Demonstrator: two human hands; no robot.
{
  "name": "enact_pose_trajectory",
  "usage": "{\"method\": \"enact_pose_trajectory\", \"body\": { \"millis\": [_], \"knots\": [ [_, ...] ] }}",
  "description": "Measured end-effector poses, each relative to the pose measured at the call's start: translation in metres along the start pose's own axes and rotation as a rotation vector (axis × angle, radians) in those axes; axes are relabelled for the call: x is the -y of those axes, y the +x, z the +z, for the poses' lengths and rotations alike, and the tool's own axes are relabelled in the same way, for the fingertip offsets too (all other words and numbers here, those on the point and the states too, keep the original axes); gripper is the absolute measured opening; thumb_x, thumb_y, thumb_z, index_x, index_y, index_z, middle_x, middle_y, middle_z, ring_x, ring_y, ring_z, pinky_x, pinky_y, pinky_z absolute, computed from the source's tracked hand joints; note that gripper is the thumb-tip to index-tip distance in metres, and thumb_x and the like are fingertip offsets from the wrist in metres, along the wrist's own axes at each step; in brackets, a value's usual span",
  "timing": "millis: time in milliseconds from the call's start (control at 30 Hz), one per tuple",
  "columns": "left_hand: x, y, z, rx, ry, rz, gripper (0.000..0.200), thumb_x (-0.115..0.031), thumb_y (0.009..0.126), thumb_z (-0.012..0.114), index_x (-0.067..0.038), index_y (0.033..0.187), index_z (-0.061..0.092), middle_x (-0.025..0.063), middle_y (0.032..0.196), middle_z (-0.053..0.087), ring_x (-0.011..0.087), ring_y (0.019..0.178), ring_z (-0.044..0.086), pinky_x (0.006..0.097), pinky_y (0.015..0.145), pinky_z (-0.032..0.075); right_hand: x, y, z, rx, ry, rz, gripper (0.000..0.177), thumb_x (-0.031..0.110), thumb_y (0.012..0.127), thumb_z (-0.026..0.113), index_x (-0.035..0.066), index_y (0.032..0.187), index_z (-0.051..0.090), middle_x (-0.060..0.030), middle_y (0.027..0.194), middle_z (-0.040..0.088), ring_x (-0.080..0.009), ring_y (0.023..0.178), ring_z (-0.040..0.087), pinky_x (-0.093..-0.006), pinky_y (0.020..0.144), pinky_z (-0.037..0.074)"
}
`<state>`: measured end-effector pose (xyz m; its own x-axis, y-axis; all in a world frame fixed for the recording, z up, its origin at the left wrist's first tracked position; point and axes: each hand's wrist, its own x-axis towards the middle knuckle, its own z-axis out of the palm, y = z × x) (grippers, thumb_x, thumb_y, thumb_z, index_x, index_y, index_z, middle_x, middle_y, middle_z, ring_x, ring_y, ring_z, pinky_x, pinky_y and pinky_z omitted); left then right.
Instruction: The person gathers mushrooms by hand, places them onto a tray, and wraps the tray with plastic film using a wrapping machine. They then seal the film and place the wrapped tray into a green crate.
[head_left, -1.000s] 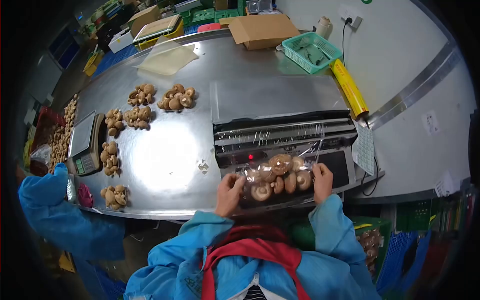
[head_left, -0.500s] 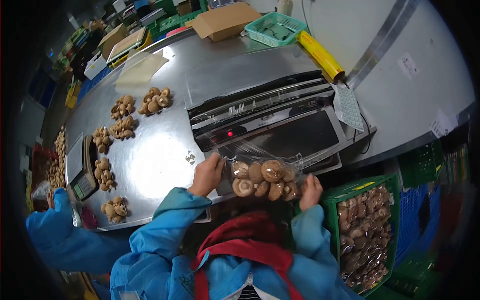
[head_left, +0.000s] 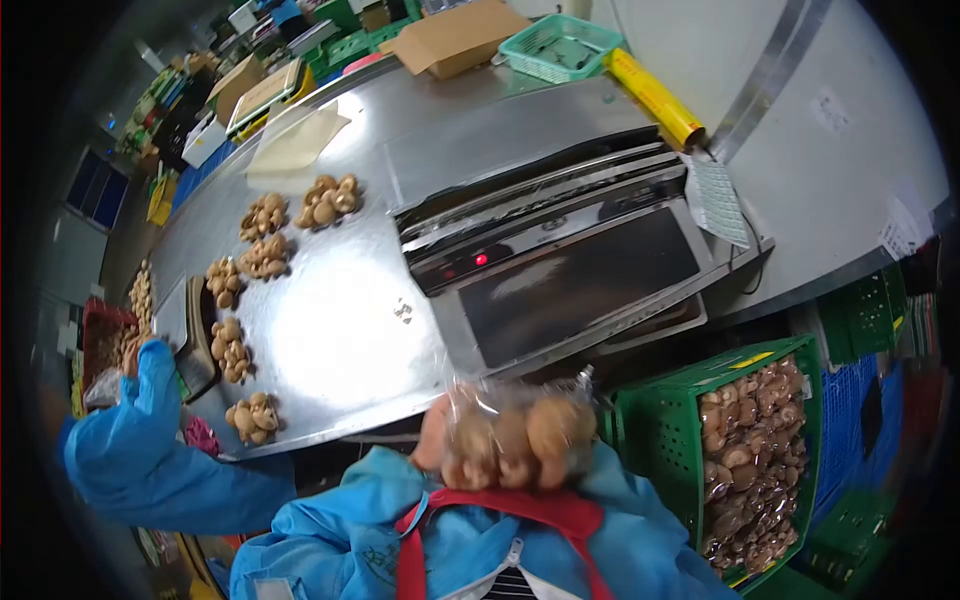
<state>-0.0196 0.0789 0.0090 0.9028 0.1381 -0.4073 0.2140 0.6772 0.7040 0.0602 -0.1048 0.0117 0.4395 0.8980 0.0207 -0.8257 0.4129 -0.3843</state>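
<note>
A pack of brown mushrooms [head_left: 520, 440] in clear film is held up close to my chest, slightly blurred. My left hand [head_left: 432, 435] grips its left side, with the fingers partly behind the film. My right hand is hidden; only its blue sleeve shows beside and below the pack. Beyond the pack is the wrapping machine [head_left: 580, 285], with a dark plate and a red light. Several loose mushroom piles [head_left: 328, 201] sit on the steel table [head_left: 340, 380] to the left.
A green crate [head_left: 655, 430] of wrapped mushrooms stands at right. A co-worker's blue sleeve [head_left: 150, 450] reaches past a scale [head_left: 200, 345] at left. At the back are a cardboard box [head_left: 455, 40], a teal basket [head_left: 560, 60] and a yellow roll [head_left: 655, 100].
The pack has moved off the machine's front edge, down toward my chest, and its film no longer stretches over the plate. My right hand has gone out of sight. The co-worker's hand has moved up slightly.
</note>
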Motion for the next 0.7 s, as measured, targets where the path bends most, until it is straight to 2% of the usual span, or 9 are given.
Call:
{"method": "enact_pose_trajectory", "body": {
  "millis": [100,200,233,267,300,333,400,500,700],
  "knots": [
    [-0.026,-0.038,0.028,0.465,0.163,0.109,0.023,-0.009,0.088,0.056,-0.004,0.11,0.051,0.0098,0.11,0.053,0.0168,0.102,0.054,0.0315,0.089,0.044,-0.019,-0.028,0.011,-0.096,0.179,0.24,0.006,0.007,0.082,0.057,0.005,0.088,0.057,-0.0026,0.089,0.056,-0.0093,0.086,0.053,-0.0292,0.08,0.046],
    [-0.046,-0.049,0.057,0.629,0.261,0.056,0.054,-0.011,0.08,0.067,-0.005,0.127,0.041,0.0135,0.139,0.02,0.0232,0.122,0.042,0.0372,0.102,0.034,-0.025,-0.042,0.005,-0.259,0.209,0.471,0.007,0.008,0.082,0.058,0.004,0.088,0.058,-0.0033,0.091,0.057,-0.0098,0.09,0.054,-0.0295,0.081,0.045],
    [-0.048,-0.05,0.052,0.693,0.351,-0.051,0.067,-0.012,0.076,0.072,-0.005,0.132,0.037,0.0133,0.147,0.004,0.0261,0.126,0.037,0.0397,0.105,0.03,-0.013,-0.041,-0.018,-0.161,-0.134,0.58,0.011,0.012,0.082,0.06,0.005,0.09,0.059,-0.0057,0.093,0.061,-0.0126,0.095,0.056,-0.031,0.084,0.045],
    [-0.042,-0.049,0.045,0.809,0.307,-0.203,0.06,-0.016,0.087,0.058,-0.004,0.138,0.029,0.0154,0.143,0.023,0.0247,0.125,0.039,0.0383,0.105,0.032,0.032,-0.005,0.053,-0.37,-0.493,0.491,0.013,0.012,0.084,0.059,0.004,0.095,0.058,-0.0081,0.097,0.061,-0.0127,0.093,0.056,-0.0311,0.084,0.045],
    [-0.04,-0.052,0.042,0.872,0.281,-0.315,0.059,-0.016,0.087,0.057,-0.004,0.138,0.029,0.0155,0.143,0.024,0.0248,0.125,0.039,0.0385,0.105,0.032,0.043,-0.023,0.008,-0.405,-1.196,0.378,0.019,0.015,0.086,0.058,0.003,0.101,0.057,-0.0095,0.095,0.062,-0.0151,0.092,0.058,-0.0321,0.085,0.045],
    [-0.039,-0.058,0.038,0.901,0.263,-0.403,0.059,-0.017,0.087,0.057,-0.004,0.138,0.029,0.0155,0.142,0.025,0.0248,0.125,0.039,0.0386,0.105,0.032,0.063,-0.018,0.037,-0.559,-1.046,0.027,0.025,0.017,0.087,0.055,0.0,0.105,0.054,-0.0119,0.1,0.061,-0.0178,0.096,0.057,-0.0332,0.09,0.043],
    [-0.041,-0.062,0.031,0.925,0.235,-0.547,0.059,-0.018,0.088,0.057,-0.004,0.138,0.029,0.0157,0.142,0.026,0.025,0.125,0.039,0.0388,0.105,0.032,0.081,-0.003,0.104,-0.295,-0.791,-0.284,0.036,0.022,0.087,0.053,-0.004,0.112,0.048,-0.0184,0.115,0.054,-0.0247,0.111,0.051,-0.0372,0.1,0.036],
    [-0.037,-0.071,0.024,0.876,0.169,-0.717,0.058,-0.02,0.088,0.056,-0.003,0.138,0.029,0.016,0.141,0.028,0.0252,0.125,0.039,0.0392,0.105,0.032,0.052,0.014,0.161,0.425,-1.165,-0.012,0.074,0.021,0.072,0.073,-0.002,0.132,0.037,-0.0145,0.127,0.05,-0.0258,0.117,0.048,-0.0359,0.1,0.037],
    [-0.031,-0.063,0.029,0.639,0.105,-0.931,0.057,-0.023,0.089,0.054,-0.002,0.137,0.029,0.0165,0.138,0.032,0.0257,0.125,0.039,0.0399,0.106,0.031,0.058,-0.055,0.131,0.038,-1.27,0.336,0.071,0.029,0.072,0.073,0.001,0.129,0.041,-0.0165,0.121,0.053,-0.0283,0.11,0.053,-0.0361,0.091,0.043]
  ]
}}
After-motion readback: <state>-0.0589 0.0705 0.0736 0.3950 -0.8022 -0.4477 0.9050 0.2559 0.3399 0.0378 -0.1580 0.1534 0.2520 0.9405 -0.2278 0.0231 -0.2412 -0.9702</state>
